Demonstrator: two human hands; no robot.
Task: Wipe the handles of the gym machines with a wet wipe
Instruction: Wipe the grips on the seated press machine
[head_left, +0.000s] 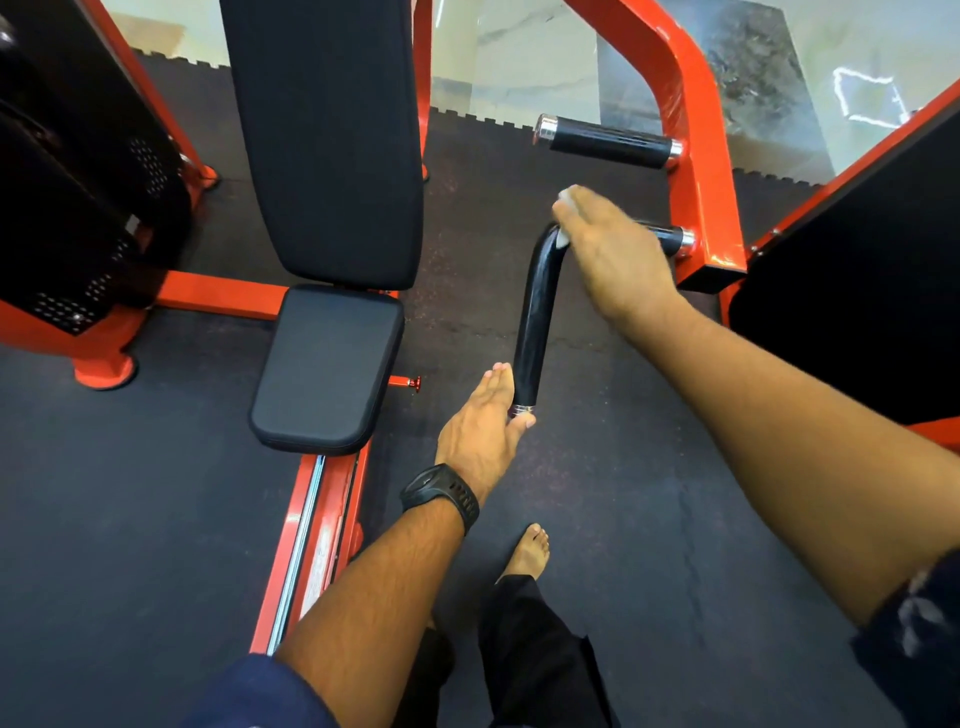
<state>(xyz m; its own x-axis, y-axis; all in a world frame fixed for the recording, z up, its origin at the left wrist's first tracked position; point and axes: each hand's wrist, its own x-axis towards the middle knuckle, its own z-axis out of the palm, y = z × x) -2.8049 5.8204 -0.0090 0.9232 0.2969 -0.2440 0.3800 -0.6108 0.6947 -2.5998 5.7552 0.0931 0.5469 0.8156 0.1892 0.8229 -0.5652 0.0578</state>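
A dark rubber floor (649, 493) lies below the left hand (483, 426). Past the right hand (613, 249), shiny pale stone tiles (519, 62) begin.

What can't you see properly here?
Head view: most of the wet wipe, covered by the right hand.
Corner of the bent handle, under that blurred hand.
Whether the left hand grips the handle's end: its palm faces away.
Top of the backrest, cut by the upper edge.
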